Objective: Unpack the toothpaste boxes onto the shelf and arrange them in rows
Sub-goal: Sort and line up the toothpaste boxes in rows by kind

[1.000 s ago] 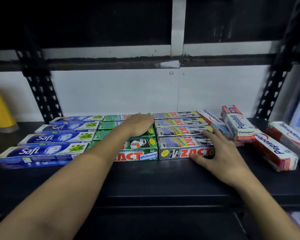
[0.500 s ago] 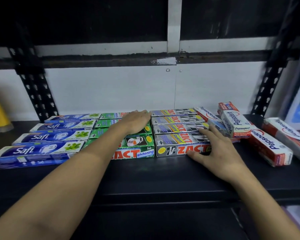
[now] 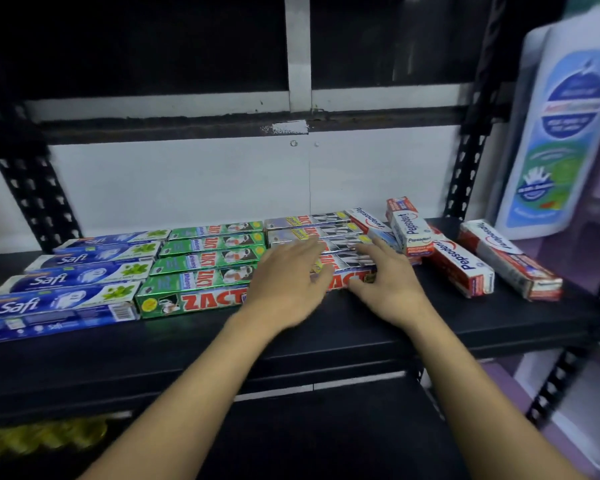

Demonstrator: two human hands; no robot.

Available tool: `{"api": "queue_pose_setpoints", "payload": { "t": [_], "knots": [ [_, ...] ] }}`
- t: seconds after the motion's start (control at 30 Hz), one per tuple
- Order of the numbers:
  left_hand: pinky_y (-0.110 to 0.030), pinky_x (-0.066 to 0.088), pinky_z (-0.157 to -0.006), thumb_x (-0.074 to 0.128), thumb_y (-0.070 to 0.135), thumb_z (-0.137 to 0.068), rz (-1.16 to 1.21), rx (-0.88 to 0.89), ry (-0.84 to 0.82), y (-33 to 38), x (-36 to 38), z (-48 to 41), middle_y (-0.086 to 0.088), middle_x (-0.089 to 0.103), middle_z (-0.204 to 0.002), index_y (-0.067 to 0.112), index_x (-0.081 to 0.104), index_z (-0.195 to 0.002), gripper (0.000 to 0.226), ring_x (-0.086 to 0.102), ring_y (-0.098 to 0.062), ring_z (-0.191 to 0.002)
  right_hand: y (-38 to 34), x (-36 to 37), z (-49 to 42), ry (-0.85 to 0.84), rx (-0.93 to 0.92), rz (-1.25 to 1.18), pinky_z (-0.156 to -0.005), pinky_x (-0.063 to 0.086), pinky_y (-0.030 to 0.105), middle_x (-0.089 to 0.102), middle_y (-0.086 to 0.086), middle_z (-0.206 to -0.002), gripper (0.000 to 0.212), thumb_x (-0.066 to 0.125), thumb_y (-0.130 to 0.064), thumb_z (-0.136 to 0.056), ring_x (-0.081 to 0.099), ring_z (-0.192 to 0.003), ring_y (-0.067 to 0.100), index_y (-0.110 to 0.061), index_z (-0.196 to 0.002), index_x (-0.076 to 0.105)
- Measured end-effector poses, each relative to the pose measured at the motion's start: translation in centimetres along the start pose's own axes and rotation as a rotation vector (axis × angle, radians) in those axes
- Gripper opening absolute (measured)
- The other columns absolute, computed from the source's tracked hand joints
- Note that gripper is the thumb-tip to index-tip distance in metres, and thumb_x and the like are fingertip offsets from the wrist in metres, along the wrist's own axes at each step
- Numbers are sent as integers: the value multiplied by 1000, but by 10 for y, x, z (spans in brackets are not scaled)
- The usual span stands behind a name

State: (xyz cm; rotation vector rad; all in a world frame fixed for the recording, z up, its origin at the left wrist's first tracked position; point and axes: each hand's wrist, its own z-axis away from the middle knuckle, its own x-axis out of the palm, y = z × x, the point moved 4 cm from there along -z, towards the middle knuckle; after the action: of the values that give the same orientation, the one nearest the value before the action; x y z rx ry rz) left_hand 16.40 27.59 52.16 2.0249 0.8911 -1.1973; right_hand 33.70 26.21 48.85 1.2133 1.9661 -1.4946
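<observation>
left hand: grip wide, flat over silver zact boxes | right hand: grip wide on their right end, likely squaring the row | pepsodent boxes askew on shelf, awaiting rows

Left hand, right hand at boxes

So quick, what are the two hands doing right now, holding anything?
Left hand: open, fingers straight on the silver cardboard Zact toothpaste boxes.
Right hand: open, resting on the same boxes, gripping nothing.
</observation>
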Motion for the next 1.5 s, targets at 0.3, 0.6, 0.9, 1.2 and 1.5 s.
{"api": "queue_pose_setpoints", "payload": {
  "t": [0.3,0.6,0.9,1.2,1.5],
  "knots": [
    [-38,11,-121,29,45,-105,-100,-15,2,8,26,10,7,23,-163,27,30,-154,53,20,-18,-149,-1,-59,26,777,-177,121,-84,39,34,67,-2,-113,25,57,-23,-84,54,-99,28,-19,-106,69],
    [-39,8,-121,28,51,-103,-110,-33,-43,6,29,7,10,23,-162,30,30,-154,56,17,-18,-150,31,-67,-21,168,170,490,-87,47,42,66,17,-118,63,45,-60,-86,60,-107,37,-23,-136,49],
    [-40,8,-121,28,52,-102,-108,-33,-44,8,27,7,9,24,-162,29,28,-155,57,17,-18,-150,48,-124,27,492,135,-30,-88,43,23,72,8,-112,45,68,-28,-86,64,-102,21,-13,-128,65],
    [-40,7,-121,29,53,-102,-120,-37,-58,9,27,9,6,23,-163,28,25,-156,59,15,-19,-150,98,-174,92,843,121,42,-87,39,11,71,4,-117,42,71,-18,-86,65,-100,12,-11,-127,64],
    [-40,7,-121,26,56,-101,-110,-43,-63,10,28,9,6,25,-162,27,26,-156,62,16,-19,-150,133,-164,115,770,202,115,-90,42,23,68,7,-122,43,69,-22,-89,64,-108,22,-10,-129,62]
  ]
}}
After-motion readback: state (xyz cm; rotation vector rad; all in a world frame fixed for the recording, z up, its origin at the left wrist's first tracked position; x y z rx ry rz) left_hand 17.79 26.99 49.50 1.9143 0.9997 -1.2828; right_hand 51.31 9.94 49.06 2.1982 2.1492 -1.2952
